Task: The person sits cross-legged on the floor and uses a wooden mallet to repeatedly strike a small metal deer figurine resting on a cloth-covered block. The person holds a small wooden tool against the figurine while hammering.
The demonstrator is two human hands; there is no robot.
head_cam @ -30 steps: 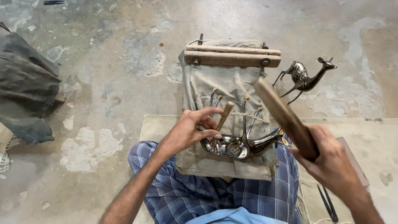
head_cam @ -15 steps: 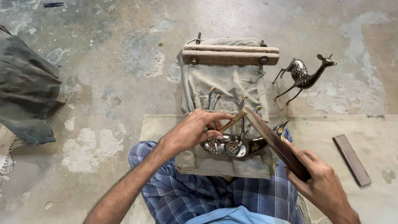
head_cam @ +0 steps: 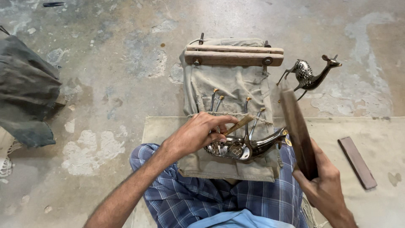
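Item: metal deer figure [head_cam: 249,145], silver-toned with patterned flank, lying on its side across a canvas pad [head_cam: 230,93] on the seated person's lap, legs pointing away from the body, head toward the right.

Left hand [head_cam: 198,133]: grip clenched on a small wooden-handled tool [head_cam: 238,125], held slanted, its lower end meeting the figure's body just beside the fingers. The tool's tip is hidden behind the hand and the figure; its shape cannot be made out.

Right hand [head_cam: 325,185]: grip closed around the lower end of a dark wooden bat [head_cam: 297,131], held nearly upright, just right of the figure's head and apart from the tool. The bat's upper part is blurred. The wrist is cut off by the lower edge of the view.

Canvas pad: far end clamped between two wooden bars [head_cam: 234,55] with bolts; near end draped over the knees in blue checked cloth [head_cam: 185,194].

Also present: a second deer figure [head_cam: 310,74], standing on the concrete floor [head_cam: 118,63] to the right of the bars; a flat dark strip [head_cam: 356,162] on a pale mat [head_cam: 379,135], well right of the right hand; a grey cloth heap [head_cam: 25,95] at far left, partly out of frame.
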